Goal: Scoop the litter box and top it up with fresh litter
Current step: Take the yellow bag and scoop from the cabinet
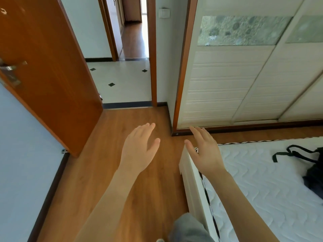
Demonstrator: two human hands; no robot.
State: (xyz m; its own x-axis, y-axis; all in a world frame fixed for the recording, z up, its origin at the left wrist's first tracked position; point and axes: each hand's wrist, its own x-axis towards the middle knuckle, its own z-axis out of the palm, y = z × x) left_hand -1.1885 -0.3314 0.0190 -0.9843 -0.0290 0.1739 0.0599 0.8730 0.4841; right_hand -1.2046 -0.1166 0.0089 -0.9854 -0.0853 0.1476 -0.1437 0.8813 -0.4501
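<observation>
No litter box, scoop or litter bag is in view. My left hand [139, 147] is held out flat over the wooden floor, palm down, fingers apart, holding nothing. My right hand [206, 151] is stretched out beside it above the corner of the bed, also flat and empty. Both forearms reach forward from the bottom of the frame.
An orange-brown door [45, 67] stands open on the left. The doorway [122, 84] ahead leads to a white tiled hall. A white sliding wardrobe [236, 81] fills the right wall. A bed with a white mattress [262, 180] lies at right, a black bag [312, 172] on it.
</observation>
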